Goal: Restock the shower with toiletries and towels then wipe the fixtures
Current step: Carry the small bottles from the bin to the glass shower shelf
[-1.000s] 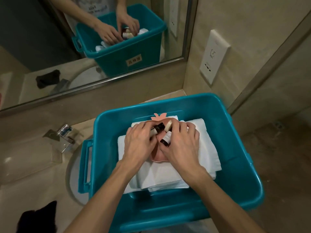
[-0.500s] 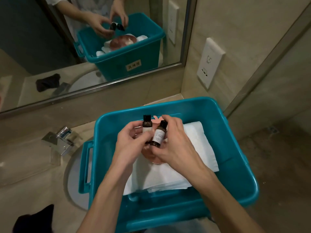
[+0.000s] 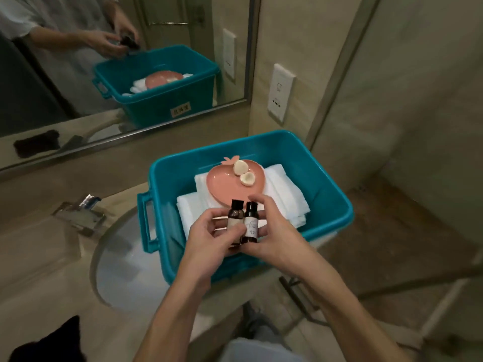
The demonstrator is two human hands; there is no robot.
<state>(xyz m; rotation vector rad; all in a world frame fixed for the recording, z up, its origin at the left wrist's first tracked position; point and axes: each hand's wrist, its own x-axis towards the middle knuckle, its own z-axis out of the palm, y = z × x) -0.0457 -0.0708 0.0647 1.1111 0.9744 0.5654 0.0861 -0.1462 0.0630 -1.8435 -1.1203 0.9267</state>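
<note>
Where the forearms reach in from the bottom edge, the left hand [image 3: 206, 239] and right hand [image 3: 279, 242] meet over the near rim of the bin [image 3: 332, 194], holding two small dark bottles upright, side by side and touching. The left hand grips the left bottle [image 3: 234, 218], thumb laid across its label. The right hand cups the right bottle [image 3: 250, 220] from behind and below, fingers curled round it, forefinger raised just above the cap. Beyond them, inside the teal bin, lie folded white towels [image 3: 285, 202], and on the towels sits a pink dish [image 3: 224, 186] — two pale soaps [image 3: 247, 178] rest at its far side, just beside each other. The bin overlaps the right side of the sink [image 3: 117, 262], with the tap [image 3: 83, 212] to the left. Farther back, a white outlet [image 3: 279, 92] is set in the wall, and the mirror [image 3: 65, 105] shows the bin, the dish and the hands.
</note>
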